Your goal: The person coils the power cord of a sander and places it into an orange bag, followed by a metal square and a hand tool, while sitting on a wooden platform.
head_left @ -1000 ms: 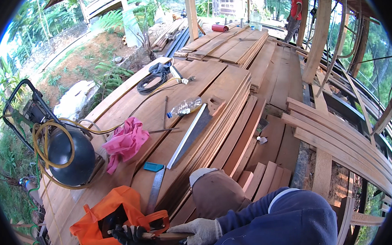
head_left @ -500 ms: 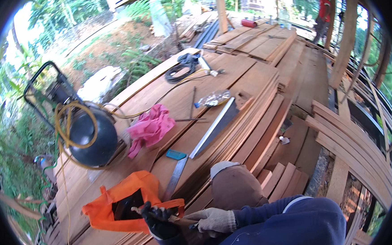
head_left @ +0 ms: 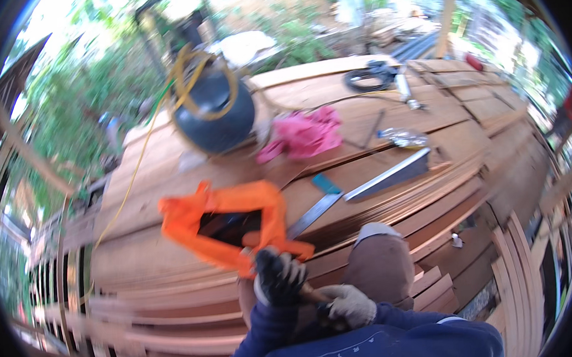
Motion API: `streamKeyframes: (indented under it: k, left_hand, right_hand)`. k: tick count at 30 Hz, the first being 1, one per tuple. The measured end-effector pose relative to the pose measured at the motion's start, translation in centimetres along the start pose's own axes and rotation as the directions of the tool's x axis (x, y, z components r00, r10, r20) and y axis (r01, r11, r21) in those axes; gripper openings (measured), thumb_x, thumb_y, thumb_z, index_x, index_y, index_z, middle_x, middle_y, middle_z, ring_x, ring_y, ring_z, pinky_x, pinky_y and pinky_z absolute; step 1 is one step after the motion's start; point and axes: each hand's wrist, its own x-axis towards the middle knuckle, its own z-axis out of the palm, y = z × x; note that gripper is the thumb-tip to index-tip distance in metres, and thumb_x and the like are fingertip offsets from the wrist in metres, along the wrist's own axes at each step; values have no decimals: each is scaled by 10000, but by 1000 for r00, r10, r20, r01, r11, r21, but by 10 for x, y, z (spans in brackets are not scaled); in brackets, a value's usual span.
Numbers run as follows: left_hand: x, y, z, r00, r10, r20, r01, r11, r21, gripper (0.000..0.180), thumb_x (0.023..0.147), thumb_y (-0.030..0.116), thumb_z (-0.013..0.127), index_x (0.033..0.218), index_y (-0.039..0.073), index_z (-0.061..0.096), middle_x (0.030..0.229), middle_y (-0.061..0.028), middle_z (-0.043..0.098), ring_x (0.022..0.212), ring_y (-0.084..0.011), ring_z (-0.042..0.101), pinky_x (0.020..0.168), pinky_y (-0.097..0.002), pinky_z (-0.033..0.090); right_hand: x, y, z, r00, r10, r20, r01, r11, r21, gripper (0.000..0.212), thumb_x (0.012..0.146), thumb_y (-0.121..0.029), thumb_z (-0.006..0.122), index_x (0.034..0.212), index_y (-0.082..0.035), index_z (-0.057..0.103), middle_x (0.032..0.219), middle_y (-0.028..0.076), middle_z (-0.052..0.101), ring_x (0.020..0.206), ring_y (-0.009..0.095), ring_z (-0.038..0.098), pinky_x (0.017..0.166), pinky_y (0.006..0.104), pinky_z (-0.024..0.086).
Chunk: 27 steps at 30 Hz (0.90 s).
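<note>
"What is in these hands, please?"

"A narrow brown wooden-looking stick (head_left: 314,295). It is between the dark-gloved left hand (head_left: 280,277) and the right hand in pale grey knit glove (head_left: 350,305), close before the dark blue top (head_left: 381,348)."

"And how is the grip?"

"Both hands are closed around it, and its ends are hidden in the gloves. How tightly, I cannot tell; it is blurred."

"Is it heavy?"

"I judge it light, stiff, not fragile. It may slide a little in gloves, so two hands placed apart seem right."

"And the open orange cloth bag (head_left: 273,212) near the left hand, on the brown wooden boards (head_left: 149,193)?"

"Soft and limp, I think; better taken by its rim."
</note>
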Motion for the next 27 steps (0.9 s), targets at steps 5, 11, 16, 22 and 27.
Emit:
streamKeyframes:
  k: [5,11,16,22,27]
  left_hand:
    - [-7,-14,-3,966,26,-255,-27,1000,0,343,1052,444,382,864,167,456,662,13,400,515,-145,406,573,-302,382]
    - [1,-8,-3,962,15,-273,28,988,151,340,1064,401,380,859,144,469,636,27,372,504,-122,390,473,-293,347]
    - [-3,3,15,959,108,-263,44,859,510,372,1001,123,564,1341,-2,478,914,-61,562,911,-161,619,822,-313,538]
    - [-38,66,0,514,858,-9,-22,23,999,678,784,82,821,1348,-12,455,965,-74,550,837,-165,563,791,-301,487]
    - [-28,95,-45,580,750,-317,294,171,941,573,789,334,843,1131,-30,563,806,-73,596,620,-145,547,595,-300,496]
  right_hand:
    - [4,5,4,998,-49,-29,48,998,-52,559,764,-25,608,1316,41,549,854,80,659,561,103,574,463,224,446]
    - [7,13,21,957,-213,-195,162,956,-247,540,786,-51,609,1313,45,547,851,69,654,540,78,545,466,209,439]
    - [18,-20,22,855,-468,-223,414,875,-250,567,752,-18,624,1312,23,551,940,76,653,720,118,617,573,229,505]
    - [9,-75,-2,594,-804,-32,443,360,-821,575,687,13,645,1260,17,594,1017,126,668,885,210,661,780,323,543]
    - [20,-90,33,676,-705,215,361,62,-931,529,693,-54,724,1212,-15,632,1069,188,676,991,333,670,871,348,533]
